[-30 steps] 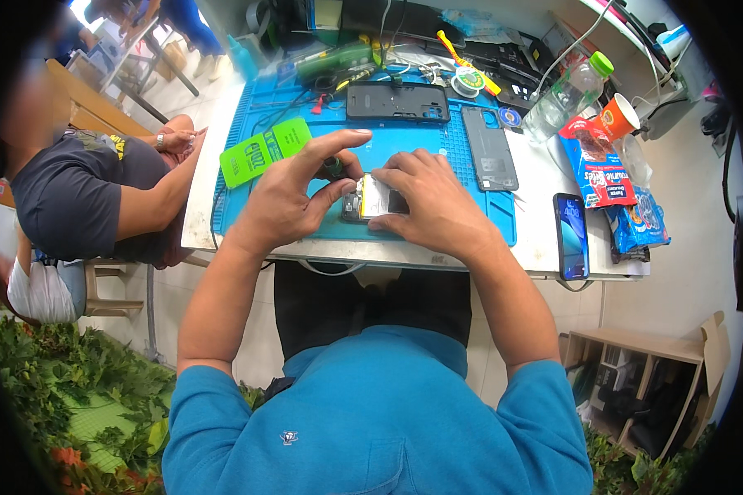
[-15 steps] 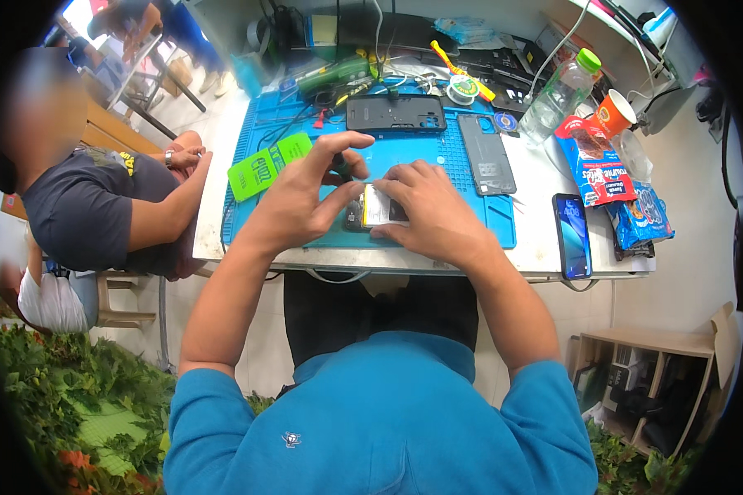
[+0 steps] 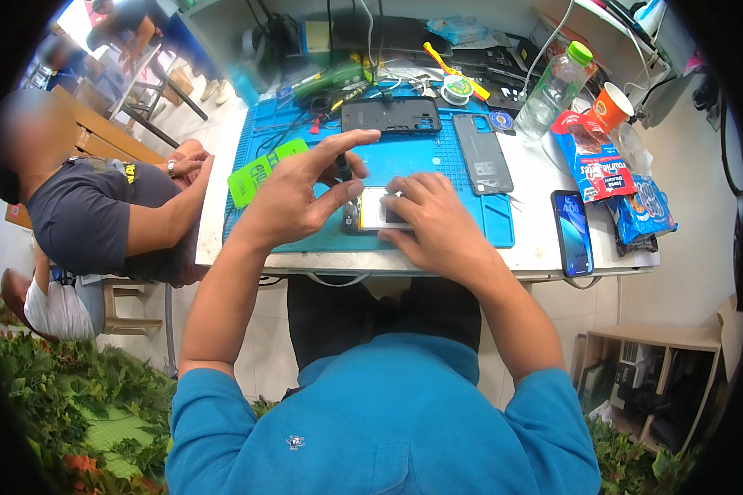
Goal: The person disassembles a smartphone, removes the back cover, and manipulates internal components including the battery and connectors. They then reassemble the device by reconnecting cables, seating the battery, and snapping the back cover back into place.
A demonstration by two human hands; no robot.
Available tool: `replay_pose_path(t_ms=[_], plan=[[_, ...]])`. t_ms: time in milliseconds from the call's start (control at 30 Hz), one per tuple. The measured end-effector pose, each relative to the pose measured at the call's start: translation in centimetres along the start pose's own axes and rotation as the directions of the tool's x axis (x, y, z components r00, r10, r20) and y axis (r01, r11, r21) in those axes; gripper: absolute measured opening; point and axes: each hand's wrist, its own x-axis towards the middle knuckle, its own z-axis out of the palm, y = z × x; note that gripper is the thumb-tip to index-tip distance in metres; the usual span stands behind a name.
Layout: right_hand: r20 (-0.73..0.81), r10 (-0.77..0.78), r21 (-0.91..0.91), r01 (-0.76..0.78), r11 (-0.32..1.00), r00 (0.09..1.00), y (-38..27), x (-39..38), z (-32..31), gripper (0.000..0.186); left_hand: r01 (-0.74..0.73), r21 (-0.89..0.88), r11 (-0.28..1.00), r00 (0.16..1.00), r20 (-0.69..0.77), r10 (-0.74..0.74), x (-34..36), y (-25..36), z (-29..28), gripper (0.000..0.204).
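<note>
An opened smartphone [image 3: 375, 213] lies on the blue work mat [image 3: 305, 239] near the table's front edge, its pale battery and dark inner parts showing. My right hand [image 3: 446, 221] covers its right end, fingers curled over the top and thumb at the near edge. Above the phone's left end, my left hand [image 3: 293, 196] is closed around a small dark-handled screwdriver [image 3: 343, 169], held roughly upright. The tip of that tool is hard to see behind my fingers. A black phone mid-frame [image 3: 390, 116] and a grey back cover [image 3: 482, 154] lie farther back.
A green card [image 3: 252, 183] lies left of my left hand. Cables, a solder spool [image 3: 456, 90] and tools crowd the back. At right stand a bottle [image 3: 545, 103], orange cup [image 3: 611, 107], snack packs [image 3: 590, 157] and another phone [image 3: 573, 233]. A seated person [image 3: 82, 202] is at left.
My right hand has shifted slightly right and down, its fingers more curled on the phone. My left hand stays in about the same pose. The whole view has moved a little.
</note>
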Motion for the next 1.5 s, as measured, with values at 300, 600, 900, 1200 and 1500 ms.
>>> replay_pose_path(t_ms=[300,600,900,1200,1500], plan=[[-0.004,-0.046,0.007,0.046,0.999,0.999,-0.8,-0.3,0.4,0.033,0.017,-0.082,0.996,0.997,-0.079,-0.024,-0.1,0.3,0.7,0.059],[-0.022,-0.061,0.015,0.062,0.998,0.998,-1.4,-0.4,0.2,0.028,0.005,0.189,0.982,0.982,-0.187,0.031,-0.9,-0.3,0.5,0.046],[-0.085,-0.09,0.064,0.095,0.993,0.992,-2.1,-1.5,0.5,0.022,-0.027,0.246,0.969,0.988,-0.142,0.063,-0.4,1.4,-0.2,0.029],[-0.114,-0.13,0.111,0.143,0.983,0.985,-3.8,-2.9,0.6,0.016,-0.058,0.364,0.929,0.995,0.091,0.026,1.1,2.2,-1.8,0.027],[-0.095,-0.093,0.119,0.104,0.987,0.991,-4.1,-4.5,0.9,0.016,-0.121,0.378,0.918,0.979,0.198,0.047,2.2,2.2,-1.8,0.033]])
